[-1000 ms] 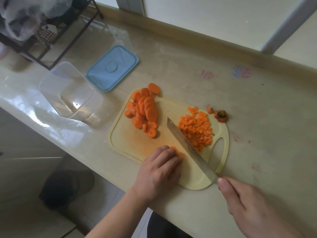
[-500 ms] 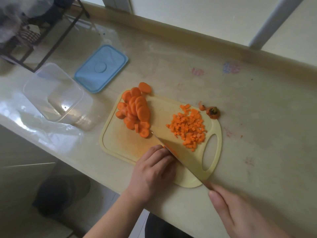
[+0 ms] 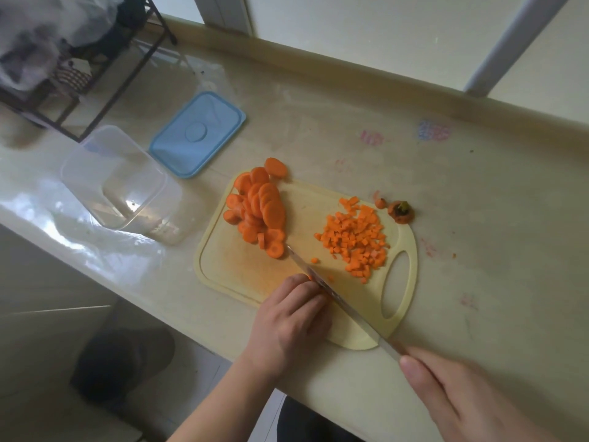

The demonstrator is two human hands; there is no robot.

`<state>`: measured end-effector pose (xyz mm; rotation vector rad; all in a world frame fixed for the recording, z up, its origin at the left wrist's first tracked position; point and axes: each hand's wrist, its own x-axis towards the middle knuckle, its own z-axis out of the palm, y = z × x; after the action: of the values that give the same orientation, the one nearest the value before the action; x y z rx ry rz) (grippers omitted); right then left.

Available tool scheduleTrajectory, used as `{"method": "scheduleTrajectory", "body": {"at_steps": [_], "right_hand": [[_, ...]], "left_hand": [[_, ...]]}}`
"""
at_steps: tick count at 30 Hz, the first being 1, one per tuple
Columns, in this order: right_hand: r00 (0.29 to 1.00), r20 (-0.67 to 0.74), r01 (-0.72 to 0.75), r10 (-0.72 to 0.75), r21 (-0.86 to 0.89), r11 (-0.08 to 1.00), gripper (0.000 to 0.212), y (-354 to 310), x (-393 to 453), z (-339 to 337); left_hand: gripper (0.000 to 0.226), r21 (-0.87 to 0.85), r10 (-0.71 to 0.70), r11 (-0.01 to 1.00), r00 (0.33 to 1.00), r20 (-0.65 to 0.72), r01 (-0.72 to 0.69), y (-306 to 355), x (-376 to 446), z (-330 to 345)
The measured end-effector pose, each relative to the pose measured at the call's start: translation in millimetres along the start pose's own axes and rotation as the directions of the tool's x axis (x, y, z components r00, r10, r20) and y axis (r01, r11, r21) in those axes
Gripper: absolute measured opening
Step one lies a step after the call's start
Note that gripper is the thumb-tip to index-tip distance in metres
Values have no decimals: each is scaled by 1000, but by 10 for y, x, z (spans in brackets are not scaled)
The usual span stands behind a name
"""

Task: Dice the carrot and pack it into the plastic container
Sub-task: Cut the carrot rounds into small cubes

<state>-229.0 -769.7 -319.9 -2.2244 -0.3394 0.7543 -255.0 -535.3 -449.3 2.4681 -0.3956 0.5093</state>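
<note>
pale yellow cutting board lies on a beige worktop, its handle slot toward the right. on the board's left part, a heap of carrot rounds; one round sits off the board's far edge on the worktop. on the right part, a spread of diced carrot, with a few stray cubes nearer the middle. carrot top and a small end scrap lie on the worktop just past the board's far right corner.

left hand sits knuckles up at the board's near edge, fingers curled down over a bit of carrot that shows only as an orange sliver at the fingertips; whether it truly grips it, cannot tell. knife runs diagonally across the board, blade flat against the left fingers, tip touching the nearest carrot rounds. right hand at the lower right is wrapped round the knife handle, which is hidden in the fist.

clear plastic container stands open on the worktop left of the board, no carrot inside. its blue lid lies flat just beyond it. a dark wire rack stands at the far left.
</note>
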Motion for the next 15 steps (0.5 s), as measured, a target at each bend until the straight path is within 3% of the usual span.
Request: {"method": "scheduleTrajectory", "body": {"at_steps": [2,5,8,11,15], "right_hand": [[1000,-3,4,-5,-82,997,41,-34,-58,32],[987,-62,129,-148,-243,961,46,56,-30,85],[995,-42,89,-95,-130,988,65,167,73,158],[994,29,106,-105,-69,992,57,192,157,149],[994,-24,104,-103,15,995,40,182,154,33]], "left_hand": [[11,-6,5,1000,1000,-5,-6,5,6,-11],[11,-13,3,1000,1000,-5,-3,11,22,-18],[11,-25,-17,1000,1000,9,17,-4,17,-9],[10,-17,-14,1000,999,31,15,-12,5,-11],[9,-2,13,1000,1000,16,-13,11,2,-43]]}}
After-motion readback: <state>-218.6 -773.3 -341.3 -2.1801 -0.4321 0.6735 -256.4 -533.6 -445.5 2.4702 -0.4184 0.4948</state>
